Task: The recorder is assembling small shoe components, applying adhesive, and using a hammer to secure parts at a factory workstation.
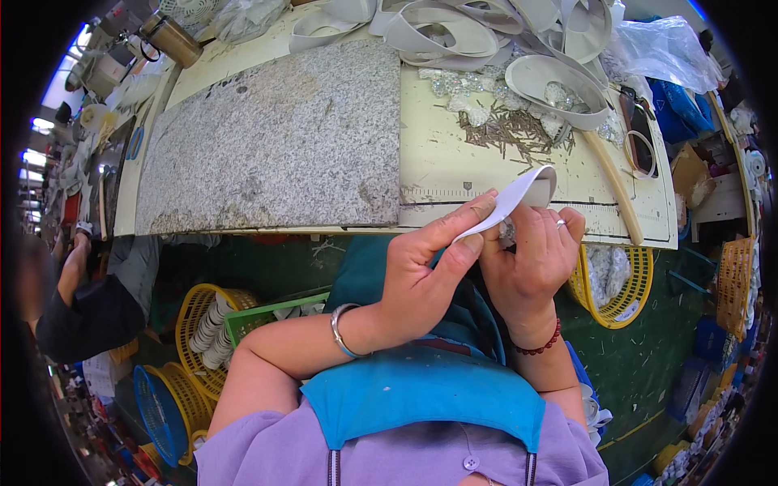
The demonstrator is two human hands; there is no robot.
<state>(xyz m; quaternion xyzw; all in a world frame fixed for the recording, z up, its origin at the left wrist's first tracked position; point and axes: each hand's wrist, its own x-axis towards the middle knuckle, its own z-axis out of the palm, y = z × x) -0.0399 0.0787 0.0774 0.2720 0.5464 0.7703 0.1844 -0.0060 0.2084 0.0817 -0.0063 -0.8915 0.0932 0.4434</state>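
Just past the table's front edge, my left hand (421, 275) pinches a curved white strip (512, 197) between thumb and fingers. My right hand (531, 255), with a ring on one finger, is closed at the same strip's inner side, its fingertips partly hidden behind it. Whether a small piece sits in the right fingers cannot be made out. Beyond the hands, many thin brown pin-like pieces (515, 134) lie scattered on the pale tabletop (429, 174). Behind them are clear glittering pieces (466, 87) and a heap of similar white strips bent into loops (442, 36).
A grey speckled slab (275, 138) covers the table's left part. A wooden stick (612, 186) and a pale ring (640, 154) lie at the right. Yellow baskets (609, 318) stand below the table. Another person's arm (71, 271) shows at far left.
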